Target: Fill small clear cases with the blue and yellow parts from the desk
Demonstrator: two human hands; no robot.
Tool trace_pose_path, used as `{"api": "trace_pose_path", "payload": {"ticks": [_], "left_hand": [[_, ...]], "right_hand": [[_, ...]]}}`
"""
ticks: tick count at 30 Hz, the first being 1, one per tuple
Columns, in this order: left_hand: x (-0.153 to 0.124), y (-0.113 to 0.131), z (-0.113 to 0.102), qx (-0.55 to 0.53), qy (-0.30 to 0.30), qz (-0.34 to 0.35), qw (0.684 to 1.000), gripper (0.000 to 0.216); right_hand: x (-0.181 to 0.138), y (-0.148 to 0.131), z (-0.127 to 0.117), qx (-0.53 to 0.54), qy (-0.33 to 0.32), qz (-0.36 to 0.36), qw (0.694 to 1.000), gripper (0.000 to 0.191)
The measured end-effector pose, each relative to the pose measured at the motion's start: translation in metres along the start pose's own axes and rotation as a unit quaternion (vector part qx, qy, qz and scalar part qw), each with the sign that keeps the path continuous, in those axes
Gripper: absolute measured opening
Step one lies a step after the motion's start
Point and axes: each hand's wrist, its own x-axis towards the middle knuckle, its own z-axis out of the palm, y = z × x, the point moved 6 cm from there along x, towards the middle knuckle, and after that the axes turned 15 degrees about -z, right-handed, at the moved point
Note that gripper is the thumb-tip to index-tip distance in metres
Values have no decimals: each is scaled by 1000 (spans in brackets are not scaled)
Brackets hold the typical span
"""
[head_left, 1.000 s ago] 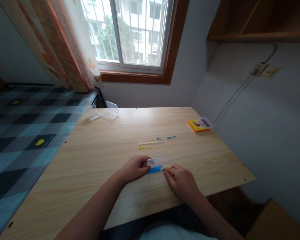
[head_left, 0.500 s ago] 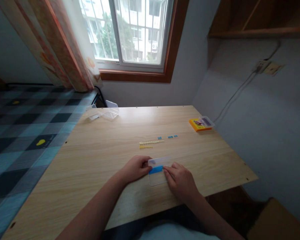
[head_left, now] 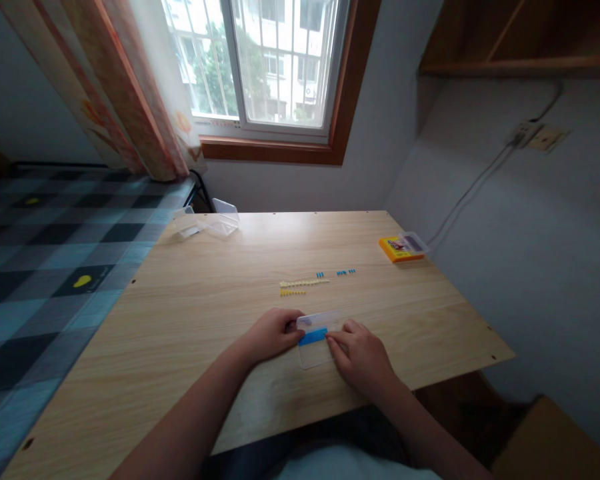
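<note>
My left hand is closed on the left edge of a shallow clear plastic box, thumb on the near side. Across the middle of the box runs a bright blue strip, perhaps small blue pieces packed side by side. At the strip's right end, the fingertips of my right hand are pinched together; anything between them is too small to make out. Beyond the box lie a row of small cream pieces, a shorter row of yellow pieces and several small blue pieces.
An orange-and-yellow box with a clear lid stands at the right edge of the wooden table. Open clear plastic containers sit at the back left corner. A bed with a checked cover adjoins the table's left side.
</note>
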Motion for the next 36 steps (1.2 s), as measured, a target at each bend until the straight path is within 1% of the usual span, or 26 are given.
{"api": "trace_pose_path", "payload": {"ticks": [12,20,27,36], "left_hand": [[0,0,0,2,4,1,1000,14],[0,0,0,0,5,4,1000,13],[1,1,0,6,2,2,1000,14],[0,1,-1,7,1,-9,1000,13]], "right_hand": [[-3,0,1,10,14,7,1000,29],[-3,0,0,-1,1,9,1000,31],[-2,-3,4,2,-7,7,1000,32],[-3,2,-4,27,-1,21,999,32]]}}
